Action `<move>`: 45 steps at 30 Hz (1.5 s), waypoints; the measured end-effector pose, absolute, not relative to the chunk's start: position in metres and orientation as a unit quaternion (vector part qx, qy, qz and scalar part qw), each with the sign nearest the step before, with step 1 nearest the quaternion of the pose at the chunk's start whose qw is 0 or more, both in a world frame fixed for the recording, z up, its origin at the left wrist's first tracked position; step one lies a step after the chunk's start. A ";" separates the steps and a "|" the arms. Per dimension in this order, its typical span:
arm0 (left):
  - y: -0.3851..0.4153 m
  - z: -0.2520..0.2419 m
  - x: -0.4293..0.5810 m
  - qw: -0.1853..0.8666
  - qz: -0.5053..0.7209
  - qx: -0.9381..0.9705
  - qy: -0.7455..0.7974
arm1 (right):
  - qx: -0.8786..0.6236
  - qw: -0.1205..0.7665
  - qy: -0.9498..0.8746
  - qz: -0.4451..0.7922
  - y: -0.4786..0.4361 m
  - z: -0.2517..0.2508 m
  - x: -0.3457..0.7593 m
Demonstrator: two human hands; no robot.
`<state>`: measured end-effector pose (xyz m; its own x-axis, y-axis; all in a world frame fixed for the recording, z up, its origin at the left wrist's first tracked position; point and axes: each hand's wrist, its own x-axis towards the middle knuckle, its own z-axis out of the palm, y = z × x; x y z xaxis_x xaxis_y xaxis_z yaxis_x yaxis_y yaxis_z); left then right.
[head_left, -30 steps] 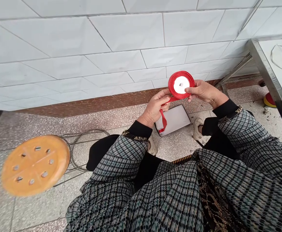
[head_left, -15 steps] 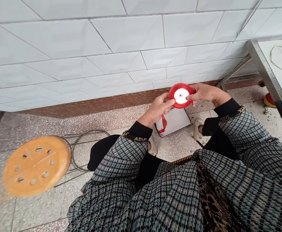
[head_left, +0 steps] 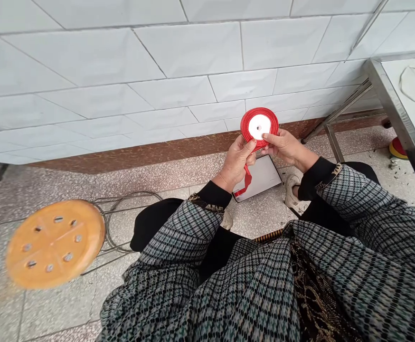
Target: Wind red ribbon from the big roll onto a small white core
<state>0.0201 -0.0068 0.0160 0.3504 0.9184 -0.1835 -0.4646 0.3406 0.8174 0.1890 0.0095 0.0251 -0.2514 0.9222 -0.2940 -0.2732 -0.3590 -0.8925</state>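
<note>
A roll of red ribbon (head_left: pixel 259 112) with a white round centre is held up in front of me, its flat face toward me. My left hand (head_left: pixel 236 159) grips its lower left edge, thumb on the face. At the lower right edge, my right hand (head_left: pixel 282 146) pinches it with the thumb on the white centre. A loose red ribbon end (head_left: pixel 246 182) hangs below my left hand. Under the hands, a shallow white box or tray (head_left: pixel 262 178) with a dark edge lies on the floor between my shoes.
To the left stands an orange round stool (head_left: pixel 56 244) with holes and thin metal legs. A metal-framed table (head_left: pixel 396 109) with a loop of wire on top is at the right. White wall tiles (head_left: pixel 207 47) rise ahead. A red and yellow object (head_left: pixel 398 148) sits under the table.
Both hands have moved the ribbon roll slightly up and to the left. My right hand has shifted from its right side to its lower right edge. More of the loose end shows.
</note>
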 end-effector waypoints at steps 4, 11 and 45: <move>0.000 0.021 0.007 0.788 0.400 0.354 0.305 | -0.447 0.360 -0.419 0.704 0.024 0.042 0.220; 0.005 0.019 -0.003 0.789 0.379 0.353 0.329 | -0.466 0.304 -0.474 0.682 0.030 0.057 0.242; 0.004 0.027 -0.005 0.804 0.385 0.359 0.277 | -0.444 0.318 -0.469 0.694 0.028 0.053 0.236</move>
